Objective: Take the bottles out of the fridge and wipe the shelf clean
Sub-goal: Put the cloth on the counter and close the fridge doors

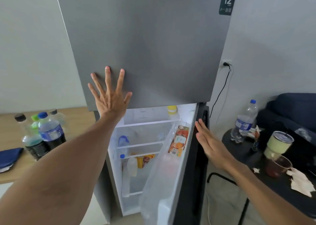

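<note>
A grey fridge stands ahead with its upper door (153, 45) closed and its lower door (193, 156) swung partly open. My left hand (109, 95) lies flat, fingers spread, on the upper door's lower left. My right hand (208, 142) rests open against the lower door's dark outer edge. Inside, white shelves (145, 122) hold a blue-capped bottle (123, 142), another small bottle (131, 165) and a yellow packet (145, 160). A juice carton (179, 141) sits in the door rack. Several bottles (44, 132) stand on the wooden table at left.
A folded blue cloth (10, 156) lies on the wooden table (75, 115) at left. At right, a black round table (273, 182) carries a water bottle (244, 120), a tumbler (277, 144), a cup of red drink (277, 165) and crumpled paper. A power cable (220, 91) hangs from the wall socket.
</note>
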